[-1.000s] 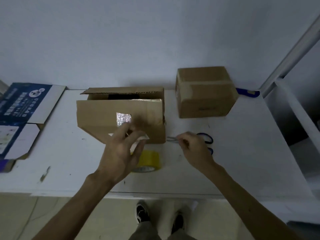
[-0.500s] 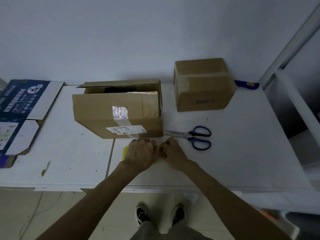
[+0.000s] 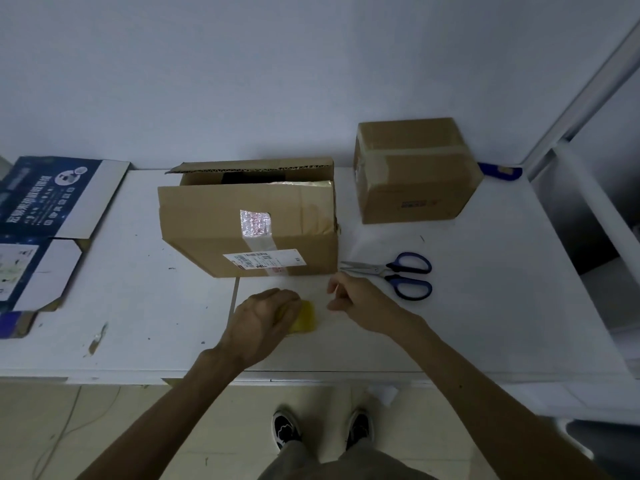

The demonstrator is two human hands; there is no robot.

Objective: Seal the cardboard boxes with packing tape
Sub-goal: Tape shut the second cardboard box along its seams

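Note:
A large cardboard box [image 3: 221, 230] stands mid-table with its top flaps partly open and a shipping label on its front. A smaller taped box [image 3: 415, 181] sits at the back right. My left hand [image 3: 263, 317] grips the yellow tape roll [image 3: 306, 318] on the table just in front of the large box. My right hand [image 3: 360, 299] is a little to the right of the roll, thumb and fingers pinched together, apparently on the clear tape end, which I can barely see.
Blue-handled scissors [image 3: 398, 275] lie on the white table [image 3: 485, 323] right of my right hand. A flattened blue printed carton [image 3: 41, 216] lies at the left edge. A blue object [image 3: 498, 171] sits behind the small box. A white frame [image 3: 588, 237] borders the right.
My left hand came down from the box front onto the tape roll. My right hand left the scissors, met the left at the roll, then drew away to the right.

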